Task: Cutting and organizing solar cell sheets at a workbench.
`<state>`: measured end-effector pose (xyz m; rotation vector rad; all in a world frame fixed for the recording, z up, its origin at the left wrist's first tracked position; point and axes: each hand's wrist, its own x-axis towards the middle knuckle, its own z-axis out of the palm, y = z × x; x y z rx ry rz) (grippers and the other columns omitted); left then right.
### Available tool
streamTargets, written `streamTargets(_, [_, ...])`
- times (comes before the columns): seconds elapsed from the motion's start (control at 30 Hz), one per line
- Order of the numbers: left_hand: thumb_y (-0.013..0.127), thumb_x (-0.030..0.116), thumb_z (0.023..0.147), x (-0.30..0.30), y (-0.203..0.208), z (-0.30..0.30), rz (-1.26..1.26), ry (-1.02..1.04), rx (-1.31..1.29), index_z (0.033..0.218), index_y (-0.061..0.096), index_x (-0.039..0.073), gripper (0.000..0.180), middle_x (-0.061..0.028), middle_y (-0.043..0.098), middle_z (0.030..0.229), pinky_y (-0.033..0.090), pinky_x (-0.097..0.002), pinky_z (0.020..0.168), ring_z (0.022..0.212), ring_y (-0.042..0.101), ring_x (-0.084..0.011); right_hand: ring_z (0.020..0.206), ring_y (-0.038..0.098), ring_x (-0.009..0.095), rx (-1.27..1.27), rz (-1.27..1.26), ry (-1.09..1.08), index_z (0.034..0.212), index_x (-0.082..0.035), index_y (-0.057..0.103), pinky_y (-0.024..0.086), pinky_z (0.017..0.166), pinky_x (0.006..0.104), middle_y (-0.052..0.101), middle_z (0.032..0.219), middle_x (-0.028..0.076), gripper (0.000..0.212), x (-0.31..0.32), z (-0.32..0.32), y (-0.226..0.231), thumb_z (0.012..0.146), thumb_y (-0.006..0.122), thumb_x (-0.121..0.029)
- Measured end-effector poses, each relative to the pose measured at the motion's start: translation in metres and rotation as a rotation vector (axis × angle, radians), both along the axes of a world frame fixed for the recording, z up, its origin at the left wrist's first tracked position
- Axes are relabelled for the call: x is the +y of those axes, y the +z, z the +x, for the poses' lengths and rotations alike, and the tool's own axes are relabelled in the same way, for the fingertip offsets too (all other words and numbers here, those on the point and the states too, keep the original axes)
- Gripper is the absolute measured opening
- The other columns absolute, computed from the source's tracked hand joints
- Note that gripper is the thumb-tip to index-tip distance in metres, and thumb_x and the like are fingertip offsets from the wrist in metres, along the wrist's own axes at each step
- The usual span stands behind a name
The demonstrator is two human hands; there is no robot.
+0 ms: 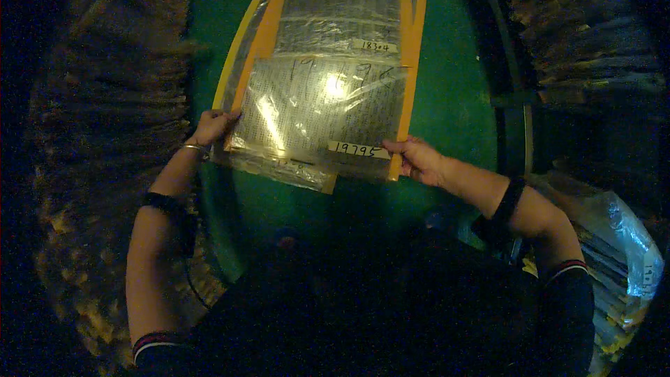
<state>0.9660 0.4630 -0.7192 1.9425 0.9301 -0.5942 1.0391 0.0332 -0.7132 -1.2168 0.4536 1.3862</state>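
A clear plastic sheet sleeve [314, 108] with orange side strips is stretched between my hands. Inside it lies a greyish sheet covered in rows of fine dark marks, with glare across the plastic. My left hand [215, 127] pinches its left edge near the lower corner. On the opposite side, the thumb of my right hand [419, 159] presses on top beside a pale handwritten label [359, 150], the fingers curled beneath. A similar sleeve [338, 10] extends beyond it, and a yellow-edged one [241, 45] shows at the left. Another plastic corner [307, 178] hangs out below.
Dim rows of tightly packed, layered material [118, 105] line the left side, with similar rows [586, 49] on the right. A dark upright frame [515, 126] borders the green floor [457, 77]. At lower right sits a plastic-wrapped bundle [628, 237].
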Motion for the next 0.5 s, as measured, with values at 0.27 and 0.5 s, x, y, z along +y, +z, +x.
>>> streamTargets(0.27, [0.06,0.015,0.079,-0.022,0.081,-0.021,-0.271,-0.003,-0.005,0.086,0.049,0.003,0.018,-0.0072,0.057,0.087,0.052,-0.0376,0.068,0.073,0.058,-0.0159,0.082,0.058,0.021,-0.191,-0.116,-0.147,0.107,0.0,0.048,0.05,0.068,0.0359,0.058,0.097,0.011,0.034,-0.009,-0.034,0.053,0.087,0.05,-0.028])
streamTargets(0.5, [0.038,-0.009,0.077,0.094,-0.091,-0.05,-1.177,0.638,0.449,0.116,0.031,-0.003,0.039,-0.0296,0.04,0.116,0.046,-0.0474,0.086,0.108,0.046,-0.038,0.063,0.05,0.018,-0.424,-0.436,-0.033,0.099,0.0,0.053,0.044,0.059,0.0333,0.058,0.078,0.008,0.037,0.009,-0.042,-0.017,0.085,0.052,-0.034])
